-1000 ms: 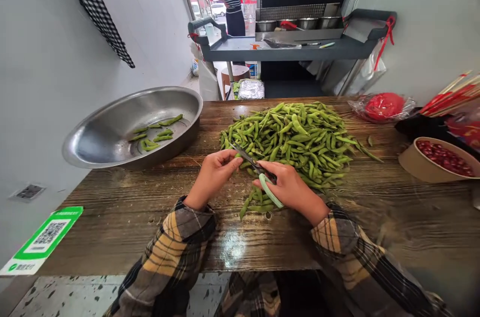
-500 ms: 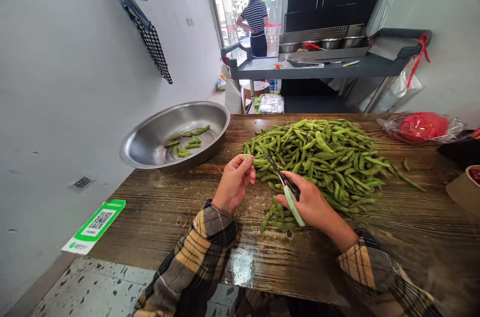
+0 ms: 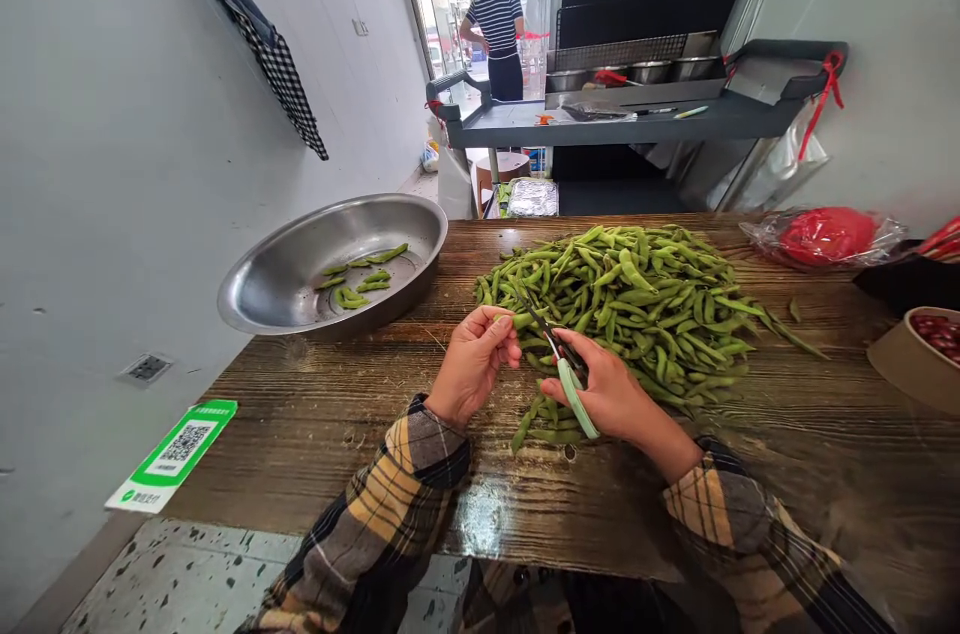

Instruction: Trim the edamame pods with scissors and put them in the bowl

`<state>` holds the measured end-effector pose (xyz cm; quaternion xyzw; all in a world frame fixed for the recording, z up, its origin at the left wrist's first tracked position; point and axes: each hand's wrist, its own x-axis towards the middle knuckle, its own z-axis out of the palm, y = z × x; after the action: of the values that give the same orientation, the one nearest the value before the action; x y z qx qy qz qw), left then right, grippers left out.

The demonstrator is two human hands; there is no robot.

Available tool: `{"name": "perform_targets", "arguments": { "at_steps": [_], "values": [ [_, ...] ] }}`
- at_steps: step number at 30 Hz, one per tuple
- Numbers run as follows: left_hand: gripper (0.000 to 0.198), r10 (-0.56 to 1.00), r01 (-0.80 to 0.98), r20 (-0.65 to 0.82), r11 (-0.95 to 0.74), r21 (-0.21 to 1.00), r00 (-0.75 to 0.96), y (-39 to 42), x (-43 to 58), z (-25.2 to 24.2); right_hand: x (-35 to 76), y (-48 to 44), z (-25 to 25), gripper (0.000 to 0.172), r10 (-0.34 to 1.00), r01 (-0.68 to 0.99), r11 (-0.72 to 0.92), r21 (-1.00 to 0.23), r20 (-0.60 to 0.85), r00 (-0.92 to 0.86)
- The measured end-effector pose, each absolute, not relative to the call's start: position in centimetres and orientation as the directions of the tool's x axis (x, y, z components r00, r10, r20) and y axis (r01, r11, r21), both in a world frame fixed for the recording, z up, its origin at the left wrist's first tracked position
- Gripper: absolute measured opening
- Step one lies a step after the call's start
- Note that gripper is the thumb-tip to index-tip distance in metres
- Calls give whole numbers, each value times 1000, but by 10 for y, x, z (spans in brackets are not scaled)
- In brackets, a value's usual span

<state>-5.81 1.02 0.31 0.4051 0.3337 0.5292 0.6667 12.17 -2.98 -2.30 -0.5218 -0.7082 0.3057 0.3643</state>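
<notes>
My left hand pinches a green soybean pod between thumb and fingers, in front of the heap. In my right hand is a pair of scissors with pale green handles. Their dark blades point up and left, right at the held pod's far end. Behind both hands a large heap of soybean pods covers the back of the wooden table. To the left stands a wide steel basin, with several pods lying on its bottom.
A red item in clear plastic and a paper bowl of dark red pieces are on the right. A green QR card lies at the left edge. Beyond the table stand a grey cart and a person in stripes.
The view has shifted slightly, so more of the paper bowl shows. My hands keep nearly the same pose, with the scissor blades still at the held pod.
</notes>
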Motion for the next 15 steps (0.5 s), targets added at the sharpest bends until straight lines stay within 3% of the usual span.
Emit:
{"name": "perform_targets", "arguments": {
  "at_steps": [9, 15],
  "values": [
    [29, 964, -378, -62, 160, 912, 257, 7, -51, -3, 120, -31, -21, 50, 963, 508, 269, -818, 228, -143],
    [26, 987, -297, 1, 47, 954, 160, 11, -57, 5, 120, -30, -17, 48, 964, 476, 263, -839, 211, -161]
  ]
}}
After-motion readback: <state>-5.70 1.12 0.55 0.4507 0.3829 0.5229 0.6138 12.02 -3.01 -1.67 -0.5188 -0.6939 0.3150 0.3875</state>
